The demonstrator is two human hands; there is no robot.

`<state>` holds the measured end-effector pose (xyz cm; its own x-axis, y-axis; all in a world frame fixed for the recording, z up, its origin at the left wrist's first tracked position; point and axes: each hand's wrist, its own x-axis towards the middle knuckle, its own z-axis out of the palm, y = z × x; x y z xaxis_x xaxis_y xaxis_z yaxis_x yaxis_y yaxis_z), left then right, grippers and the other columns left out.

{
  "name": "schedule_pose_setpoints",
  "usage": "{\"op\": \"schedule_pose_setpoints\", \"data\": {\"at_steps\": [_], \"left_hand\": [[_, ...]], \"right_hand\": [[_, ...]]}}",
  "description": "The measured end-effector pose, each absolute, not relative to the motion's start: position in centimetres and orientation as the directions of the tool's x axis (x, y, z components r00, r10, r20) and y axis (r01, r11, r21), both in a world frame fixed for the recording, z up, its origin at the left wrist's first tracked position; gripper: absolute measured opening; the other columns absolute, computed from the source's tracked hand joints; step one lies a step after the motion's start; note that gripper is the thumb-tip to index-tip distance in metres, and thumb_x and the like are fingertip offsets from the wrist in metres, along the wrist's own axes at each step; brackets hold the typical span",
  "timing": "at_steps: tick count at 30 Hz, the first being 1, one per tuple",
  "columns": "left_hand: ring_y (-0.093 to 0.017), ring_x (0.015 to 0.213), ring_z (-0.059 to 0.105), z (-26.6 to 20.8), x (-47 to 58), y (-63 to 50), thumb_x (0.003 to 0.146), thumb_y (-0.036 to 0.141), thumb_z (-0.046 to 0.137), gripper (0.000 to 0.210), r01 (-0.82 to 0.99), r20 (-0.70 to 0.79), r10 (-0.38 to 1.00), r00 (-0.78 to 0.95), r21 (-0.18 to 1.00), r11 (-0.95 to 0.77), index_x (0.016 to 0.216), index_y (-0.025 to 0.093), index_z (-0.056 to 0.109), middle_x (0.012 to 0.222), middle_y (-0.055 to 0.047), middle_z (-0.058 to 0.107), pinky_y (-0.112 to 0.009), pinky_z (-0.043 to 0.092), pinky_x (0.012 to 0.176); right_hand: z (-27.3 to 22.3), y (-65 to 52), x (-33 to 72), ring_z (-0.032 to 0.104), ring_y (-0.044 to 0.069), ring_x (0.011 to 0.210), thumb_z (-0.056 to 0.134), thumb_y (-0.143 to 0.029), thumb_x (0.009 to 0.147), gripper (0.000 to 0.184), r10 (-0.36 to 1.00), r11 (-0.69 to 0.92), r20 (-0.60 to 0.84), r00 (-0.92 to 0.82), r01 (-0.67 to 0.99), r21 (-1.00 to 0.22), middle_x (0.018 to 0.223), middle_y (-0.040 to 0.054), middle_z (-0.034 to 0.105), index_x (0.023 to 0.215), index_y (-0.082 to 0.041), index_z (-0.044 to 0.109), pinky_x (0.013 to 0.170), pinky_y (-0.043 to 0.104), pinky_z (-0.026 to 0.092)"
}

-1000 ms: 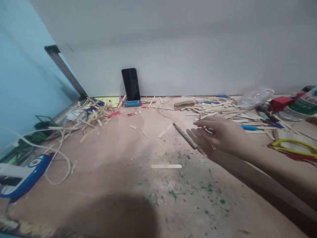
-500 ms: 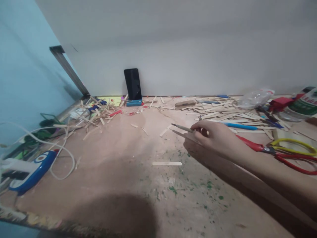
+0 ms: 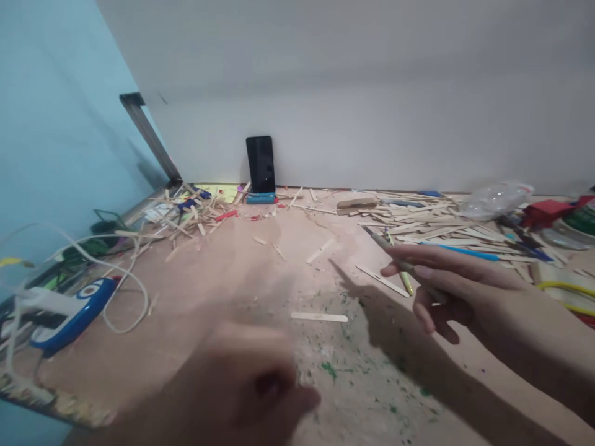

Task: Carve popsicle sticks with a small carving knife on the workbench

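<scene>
Leftmost, a blue-and-white plastic device [image 3: 77, 316] is seen at the left edge of the frame, with a looped white cable [image 3: 145, 291] trailed beside it. Farther back, at the middle left, a loose pile of pale wooden sticks [image 3: 190, 217] is scattered over the pinkish tabletop [image 3: 195, 285]. Just right of that pile, a black rectangular smartphone [image 3: 261, 164] is propped upright against the grey wall [image 3: 334, 124], with a small blue block [image 3: 261, 199] set at its foot.

At the lower centre, the left hand [image 3: 246, 371] is blurred; its fingers look curled, but whether anything is gripped by them cannot be told. Just beyond it, near the centre of the frame, a flat round-ended wooden stick [image 3: 318, 317] is laid crosswise on the tabletop, touched by neither hand. To its right, another flat pale stick [image 3: 379, 279] is laid aslant near the right hand [image 3: 465, 291]. By that hand's thumb and forefinger a slim grey-brown pencil-like tool [image 3: 377, 238] is gripped, its dark tip pointed toward the upper left, while the lower fingers are left loosely bent.

Behind it, at the middle right, many wooden sticks [image 3: 432, 217] are heaped, a long blue pen [image 3: 469, 252] laid along their near side. At the right edge, yellow-looped handles [image 3: 564, 291] are partly shown.
</scene>
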<state>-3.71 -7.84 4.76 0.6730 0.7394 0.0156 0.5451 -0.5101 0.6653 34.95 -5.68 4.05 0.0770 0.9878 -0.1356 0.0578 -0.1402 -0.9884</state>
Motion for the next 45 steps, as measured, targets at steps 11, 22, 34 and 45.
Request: {"op": "schedule_pose_setpoints", "data": {"at_steps": [11, 22, 34, 45], "left_hand": [[-0.022, 0.102, 0.084, 1.2, 0.2, 0.7, 0.128, 0.028, 0.085, 0.018, 0.548, 0.014, 0.625, 0.780, 0.468, -0.693, 0.112, 0.019, 0.085, 0.111, -0.002, 0.085, -0.041, 0.075, 0.098], [-0.024, 0.105, 0.076, -0.5, -0.4, 0.2, 0.104, -0.006, 0.070, 0.037, 0.202, 0.237, 0.307, 0.922, 0.381, -0.902, 0.117, 0.027, 0.082, 0.118, -0.003, 0.085, -0.038, 0.055, 0.093], [-0.021, 0.091, 0.067, -1.3, 0.0, -0.1, 0.110, -0.002, 0.067, 0.030, 0.171, 0.334, 0.324, 0.885, 0.413, -0.894, 0.101, 0.025, 0.075, 0.105, -0.001, 0.082, -0.039, 0.051, 0.086], [-0.021, 0.091, 0.069, -0.4, 0.3, 0.0, 0.120, 0.006, 0.062, 0.033, 0.190, 0.316, 0.351, 0.882, 0.442, -0.876, 0.097, 0.026, 0.072, 0.105, 0.000, 0.080, -0.040, 0.047, 0.082]], "right_hand": [[5.5, -5.5, 32.5, 0.080, 0.023, 0.076, 0.098, -0.047, 0.079, 0.056, 0.990, -0.138, -0.131, -0.048, -0.200, -0.970, 0.144, 0.0145, 0.097, 0.134, -0.037, 0.104, 0.059, 0.035, 0.064], [3.8, -7.0, 31.0, 0.050, 0.018, 0.057, 0.113, -0.073, 0.091, 0.054, 0.978, -0.171, -0.182, -0.103, 0.113, -0.979, 0.063, 0.0001, 0.067, 0.076, -0.029, 0.085, 0.054, 0.034, 0.046], [0.9, -8.4, 30.6, 0.069, 0.021, 0.058, 0.108, -0.084, 0.092, 0.054, 0.974, -0.216, -0.226, -0.023, 0.206, -0.954, 0.072, 0.0053, 0.082, 0.084, -0.032, 0.097, 0.056, 0.037, 0.059], [1.3, -8.8, 31.3, 0.077, 0.026, 0.063, 0.099, -0.091, 0.101, 0.052, 0.989, -0.133, -0.150, -0.013, 0.388, -0.912, 0.069, 0.0038, 0.084, 0.087, -0.041, 0.098, 0.055, 0.040, 0.062]]}}
